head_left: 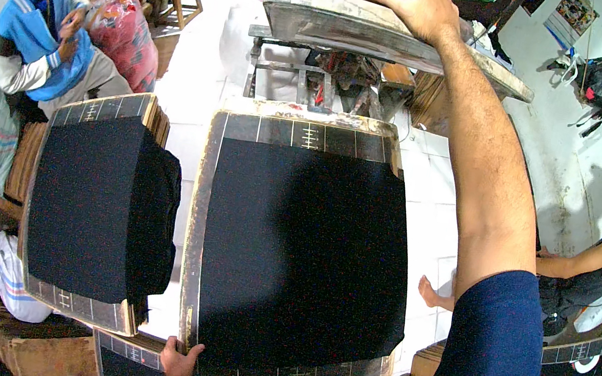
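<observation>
A black fabric panel lies flat on a wooden printing board with white ruler marks, straight below me. My left hand grips the board's near left corner. My right hand reaches far up and rests on a dark brown block on top of a raised wooden frame beyond the board. A second board at the left carries another black fabric, with more black cloth draped off its right side.
A person in a blue and white jacket sits at the upper left beside a red plastic bag. Another person in a black top sits on the white tiled floor at the right. A wooden stool and piles of red clothing stand at the back.
</observation>
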Action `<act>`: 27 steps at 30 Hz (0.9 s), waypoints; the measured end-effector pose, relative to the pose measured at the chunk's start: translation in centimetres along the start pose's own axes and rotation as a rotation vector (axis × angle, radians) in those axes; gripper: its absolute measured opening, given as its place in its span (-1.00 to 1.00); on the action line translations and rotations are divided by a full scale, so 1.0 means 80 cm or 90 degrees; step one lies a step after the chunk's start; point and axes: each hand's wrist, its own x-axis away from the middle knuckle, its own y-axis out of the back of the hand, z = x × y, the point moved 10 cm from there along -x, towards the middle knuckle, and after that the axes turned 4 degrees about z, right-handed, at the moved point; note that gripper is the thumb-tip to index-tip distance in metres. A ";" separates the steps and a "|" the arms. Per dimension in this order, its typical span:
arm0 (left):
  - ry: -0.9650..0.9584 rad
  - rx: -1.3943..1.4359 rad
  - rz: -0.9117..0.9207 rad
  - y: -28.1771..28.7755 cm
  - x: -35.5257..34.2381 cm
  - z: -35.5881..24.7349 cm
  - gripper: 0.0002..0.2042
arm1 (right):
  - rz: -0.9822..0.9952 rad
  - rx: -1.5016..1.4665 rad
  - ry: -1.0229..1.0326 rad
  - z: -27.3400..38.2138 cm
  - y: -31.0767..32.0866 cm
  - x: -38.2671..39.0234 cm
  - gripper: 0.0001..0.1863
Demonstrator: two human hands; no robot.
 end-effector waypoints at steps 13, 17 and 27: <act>-0.008 0.040 -0.024 0.003 -0.035 -0.037 -0.34 | -0.032 -0.074 0.019 0.017 0.039 -0.011 -0.05; 0.043 0.045 -0.015 -0.007 -0.041 -0.018 -0.23 | -0.013 -0.088 0.018 0.011 0.037 -0.027 -0.06; -0.068 -0.068 -0.053 -0.009 -0.082 -0.089 -0.21 | -0.009 -0.027 0.013 0.003 0.010 -0.013 0.20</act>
